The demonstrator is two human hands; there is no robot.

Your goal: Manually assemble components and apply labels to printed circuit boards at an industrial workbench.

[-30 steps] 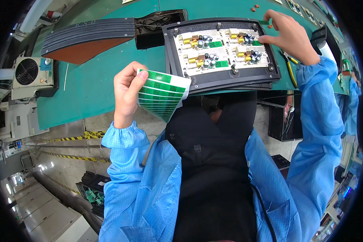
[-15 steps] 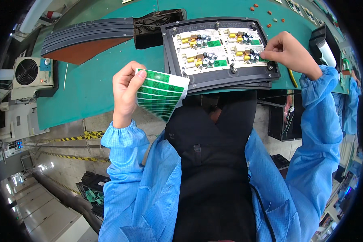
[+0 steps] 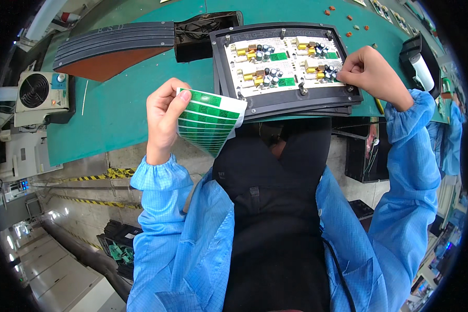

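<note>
My left hand [image 3: 165, 112] pinches the upper left corner of a sheet of green labels [image 3: 205, 117], which hangs tilted in front of the bench edge. Right of it, a black fixture tray [image 3: 260, 108] holds several white circuit boards [image 3: 268, 89] with capacitors and yellow parts. Green labels [image 3: 286, 82] lie on three of the boards. Over the lower right board is my right hand [image 3: 372, 75], thumb and forefinger pressed together at its right edge beside the capacitors. The fingers cover that spot, so whatever they hold is hidden.
The tray rests on a green bench mat [image 3: 114, 114]. A black slatted rack [image 3: 114, 49] and dark open box [image 3: 205, 39] stand to its left, a fan unit [image 3: 39, 96] at far left. Small orange parts [image 3: 348, 34] lie behind; a white cylinder [image 3: 422, 72] in a black holder stands right.
My right hand has shifted slightly down at the lower right board, its fingers still closed; the green visible beneath the fingertips is now covered. The left hand with the label sheet is almost unmoved.
</note>
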